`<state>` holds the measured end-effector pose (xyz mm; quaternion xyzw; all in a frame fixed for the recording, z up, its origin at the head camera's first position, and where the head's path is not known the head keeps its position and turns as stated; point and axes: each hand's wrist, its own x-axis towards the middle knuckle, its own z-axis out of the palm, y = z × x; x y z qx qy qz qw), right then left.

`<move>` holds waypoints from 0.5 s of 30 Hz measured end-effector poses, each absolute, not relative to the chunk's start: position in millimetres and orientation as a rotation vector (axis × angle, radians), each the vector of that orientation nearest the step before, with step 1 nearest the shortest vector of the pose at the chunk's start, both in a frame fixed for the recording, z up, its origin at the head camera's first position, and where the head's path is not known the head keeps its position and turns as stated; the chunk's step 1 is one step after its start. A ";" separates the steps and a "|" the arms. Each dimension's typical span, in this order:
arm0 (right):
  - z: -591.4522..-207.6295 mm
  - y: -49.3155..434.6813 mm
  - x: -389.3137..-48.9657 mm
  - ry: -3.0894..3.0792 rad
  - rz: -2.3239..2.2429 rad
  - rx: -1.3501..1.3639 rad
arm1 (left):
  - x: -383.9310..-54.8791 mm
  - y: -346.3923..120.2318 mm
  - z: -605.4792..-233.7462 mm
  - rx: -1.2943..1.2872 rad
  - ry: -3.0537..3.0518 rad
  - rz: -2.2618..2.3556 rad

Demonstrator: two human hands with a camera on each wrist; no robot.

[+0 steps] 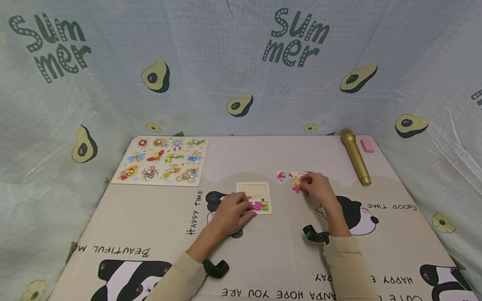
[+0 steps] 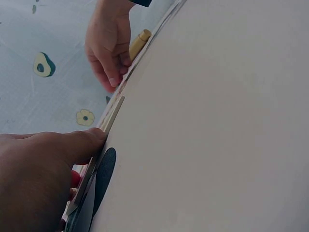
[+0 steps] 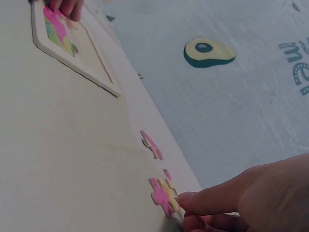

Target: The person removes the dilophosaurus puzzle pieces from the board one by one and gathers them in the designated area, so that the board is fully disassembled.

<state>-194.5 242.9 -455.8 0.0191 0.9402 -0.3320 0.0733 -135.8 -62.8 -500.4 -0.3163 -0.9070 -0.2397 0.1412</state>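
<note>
A small wooden jigsaw tray (image 1: 270, 198) lies on the table with pink and green pieces (image 1: 258, 205) in its lower part. My left hand (image 1: 233, 211) rests over its left side, fingertips on the pieces, thumb at the tray's edge (image 2: 114, 116). To the right, my right hand (image 1: 318, 188) bends its thumb and fingers at the right edge of some loose yellow-and-pink jigsaw pieces (image 3: 164, 197). The thumb touches them; whether a piece is pinched is hidden behind the fingers. Left of these lies a separate pink-and-white jigsaw piece (image 1: 281, 175).
An insect picture board (image 1: 162, 161) lies at the back left. At the back right are a gold cylinder (image 1: 355, 156) and a pink block (image 1: 367, 145). A patterned curtain (image 1: 203, 62) hangs behind the table (image 1: 263, 259). Dark wrist cameras (image 1: 216, 269) sit near both forearms.
</note>
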 end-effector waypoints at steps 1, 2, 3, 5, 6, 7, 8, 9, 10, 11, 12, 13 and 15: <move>-455.7 243.0 -194.4 2.828 -0.978 0.046 | -135.7 -62.6 -500.2 -0.915 -2.617 -0.695; -455.6 242.9 -194.3 2.833 -0.963 0.035 | -135.7 -62.5 -500.0 -0.918 -2.615 -0.696; -455.7 242.8 -194.2 2.835 -0.949 0.024 | -135.7 -62.3 -500.0 -0.921 -2.613 -0.697; -456.0 242.4 -193.6 2.830 -0.940 0.007 | -135.7 -62.2 -499.9 -0.926 -2.612 -0.693; -456.5 242.2 -193.5 2.830 -0.937 0.003 | -135.7 -62.4 -499.9 -0.928 -2.612 -0.692; -457.0 241.9 -193.2 2.828 -0.937 -0.004 | -135.8 -62.5 -500.0 -0.928 -2.613 -0.688; -457.6 241.6 -192.9 2.827 -0.939 -0.009 | -135.8 -62.6 -500.1 -0.928 -2.614 -0.683; -458.1 241.4 -192.7 2.826 -0.941 -0.014 | -135.7 -62.6 -500.2 -0.929 -2.614 -0.680; -458.6 241.1 -192.6 2.829 -0.944 -0.019 | -135.6 -62.9 -500.1 -0.931 -2.614 -0.676; -459.1 241.1 -192.6 2.834 -0.943 -0.024 | -135.4 -62.9 -500.1 -0.934 -2.610 -0.675; -459.4 240.9 -192.7 2.842 -0.941 -0.030 | -135.1 -62.9 -500.0 -0.937 -2.606 -0.668; -459.2 240.9 -192.4 2.848 -0.940 -0.037 | -134.7 -62.8 -499.7 -0.941 -2.601 -0.662; -458.7 240.7 -191.9 2.864 -0.932 -0.042 | -133.6 -62.7 -499.0 -0.950 -2.587 -0.644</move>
